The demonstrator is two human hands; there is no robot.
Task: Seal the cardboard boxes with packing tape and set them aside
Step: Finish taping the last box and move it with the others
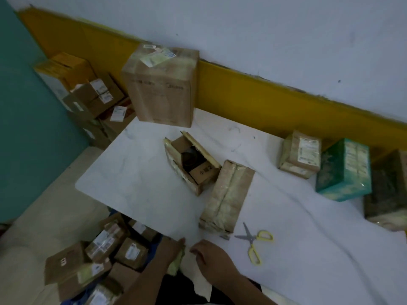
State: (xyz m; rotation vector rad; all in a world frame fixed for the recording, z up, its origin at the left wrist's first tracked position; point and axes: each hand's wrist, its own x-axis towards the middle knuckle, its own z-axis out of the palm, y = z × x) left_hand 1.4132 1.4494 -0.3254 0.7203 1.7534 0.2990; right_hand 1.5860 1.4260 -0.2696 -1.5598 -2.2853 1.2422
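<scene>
My left hand (170, 249): at the near edge of the white table (136, 177), fingers reaching forward over a pale yellow-green thing (176, 261). I cannot tell whether I grip it or only rest on it.
My right hand (209, 257): just beside the left, back up, fingers curled under. What they hold, if anything, is hidden.
Open box (193, 166): mid-table, flaps up, something dark inside.
Taped box (226, 194): long and closed, its far end just beside the open box, its near end towards my hands.
Scissors (255, 243): yellow-handled, lying on the table just right of the taped box's near end.
Tall box (160, 84): upright at the table's far edge, by the wall, labels on top.
Right side: a small labelled box (300, 154), a green box (343, 170) and a dark box (387, 190) in a row.
Floor pile (99, 256): more cardboard boxes, left of my arm.
</scene>
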